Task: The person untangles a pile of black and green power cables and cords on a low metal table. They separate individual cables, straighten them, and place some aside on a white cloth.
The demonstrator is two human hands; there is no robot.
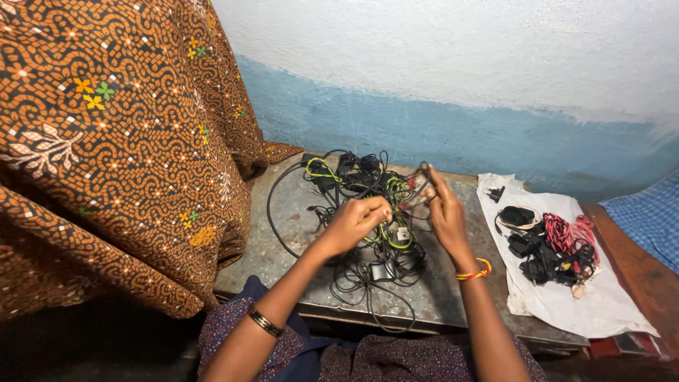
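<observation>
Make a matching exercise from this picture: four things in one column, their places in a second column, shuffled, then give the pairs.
Things:
1. tangle of cables
2. coiled red cable
3. patterned brown cloth
4. red and yellow thread

Places:
A. around the wrist of the right hand
B. hanging at the left side
C. on the white sheet
D. on the metal surface, under the left hand

Pairs: 1-D, 2-C, 3-B, 4-A

hidden behind left hand (pixel 357 221) and right hand (pixel 447 216): parts of the tangled cables (pixel 368 212); pinched strands too thin to tell apart. cut off at the edges: brown cloth (pixel 106 141), blue checked cloth (pixel 654 216). too small to identify: black bits on white sheet (pixel 601 304).
</observation>
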